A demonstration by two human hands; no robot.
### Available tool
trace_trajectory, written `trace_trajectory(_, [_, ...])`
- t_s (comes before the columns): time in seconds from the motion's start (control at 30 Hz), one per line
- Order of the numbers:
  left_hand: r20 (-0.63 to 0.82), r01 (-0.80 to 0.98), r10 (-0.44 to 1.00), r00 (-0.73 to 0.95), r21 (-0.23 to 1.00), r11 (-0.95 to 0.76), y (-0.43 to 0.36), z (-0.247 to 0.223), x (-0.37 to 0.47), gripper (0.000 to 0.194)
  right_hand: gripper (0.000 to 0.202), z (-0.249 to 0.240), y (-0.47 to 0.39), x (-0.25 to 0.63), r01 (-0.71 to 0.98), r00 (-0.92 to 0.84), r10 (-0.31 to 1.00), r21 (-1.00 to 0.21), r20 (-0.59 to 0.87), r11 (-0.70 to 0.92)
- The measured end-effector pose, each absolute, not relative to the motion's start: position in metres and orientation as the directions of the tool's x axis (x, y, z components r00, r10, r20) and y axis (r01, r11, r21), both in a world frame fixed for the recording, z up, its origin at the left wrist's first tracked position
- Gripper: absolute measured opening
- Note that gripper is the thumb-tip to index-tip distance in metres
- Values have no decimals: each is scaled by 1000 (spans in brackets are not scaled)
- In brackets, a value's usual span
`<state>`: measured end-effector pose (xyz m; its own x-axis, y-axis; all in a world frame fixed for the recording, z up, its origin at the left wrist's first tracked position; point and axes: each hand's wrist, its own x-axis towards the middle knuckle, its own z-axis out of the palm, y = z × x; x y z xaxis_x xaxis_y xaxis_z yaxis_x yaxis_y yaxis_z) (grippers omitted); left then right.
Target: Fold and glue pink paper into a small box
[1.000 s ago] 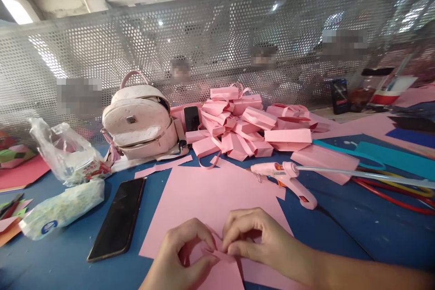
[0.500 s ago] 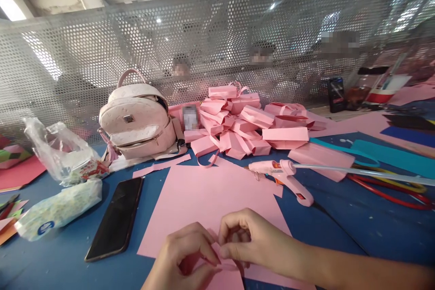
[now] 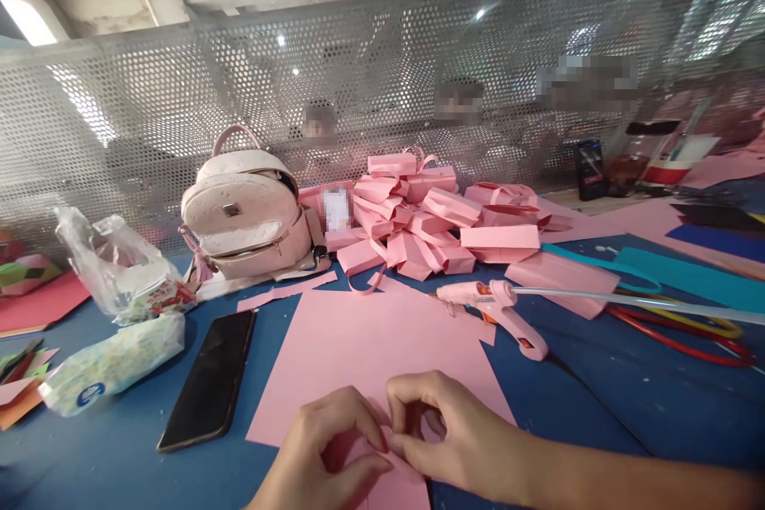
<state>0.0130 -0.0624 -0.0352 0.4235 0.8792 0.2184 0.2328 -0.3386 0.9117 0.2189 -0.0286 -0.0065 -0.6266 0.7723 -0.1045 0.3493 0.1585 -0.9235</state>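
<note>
At the bottom centre, my left hand (image 3: 335, 446) pinches the edge of a folded piece of pink paper (image 3: 398, 486). My right hand (image 3: 439, 430) is closed on the same piece, its fingertips almost touching those of my left. Under and beyond both hands lies a large flat pink sheet (image 3: 358, 343) on the blue table (image 3: 574, 430). A pink glue gun (image 3: 508, 319) with a long clear stick rests just past the sheet's right corner. Behind the sheet is a heap of folded pink paper pieces (image 3: 418, 215).
A pale pink backpack (image 3: 251, 215) stands at the back left. Nearer are a black phone (image 3: 209, 378), a tissue pack (image 3: 116, 362) and a plastic bag (image 3: 113, 271). Red and yellow loops (image 3: 681, 335) and teal paper (image 3: 687, 275) lie right. A perforated metal screen (image 3: 358, 56) stands behind.
The view has shifted slightly, so the objects on the left appear a little further right. Both hands keep hold of the folded paper, with slight finger movement.
</note>
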Motion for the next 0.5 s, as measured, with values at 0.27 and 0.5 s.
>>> trace_trajectory(0.27, [257,198,855,451,905,-376,-63,-36,17,6,16,-7,-36,219,354,-665,746,-896,-40,268])
trace_trajectory(0.5, [224,136,877,425,942,-307,-62,-37,16,11,17,-8,-35,221,383,-667,745,-859,-1,341])
